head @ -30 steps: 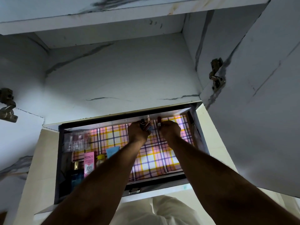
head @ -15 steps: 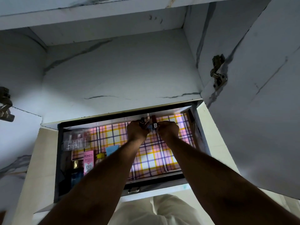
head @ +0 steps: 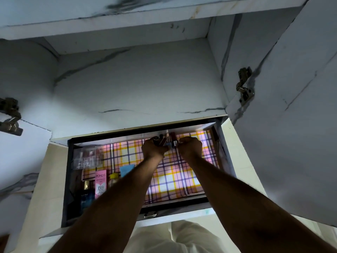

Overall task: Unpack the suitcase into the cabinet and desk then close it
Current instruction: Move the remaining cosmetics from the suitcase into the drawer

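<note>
An open drawer (head: 175, 200) lined with pink, yellow and purple plaid paper (head: 175, 179) sits under a white marble-look cabinet. Both my arms reach to its far edge. My left hand (head: 153, 148) grips a bunch of small cosmetic tubes (head: 166, 138), dark red and metallic, standing against the back wall. My right hand (head: 189, 146) is curled beside them; what its fingers touch is hidden. The suitcase is out of view.
At the drawer's left stand a clear organiser (head: 87, 157), a pink Pond's BB cream box (head: 100, 183), a dark blue bottle with a gold cap (head: 87, 194), a yellow-capped bottle (head: 113, 179) and a blue card (head: 126, 169). An open cabinet door (head: 291, 125) hangs at right.
My two hands have drawn closer together at the back of the drawer, and the tubes now stand gathered between them. The view has tilted slightly.
</note>
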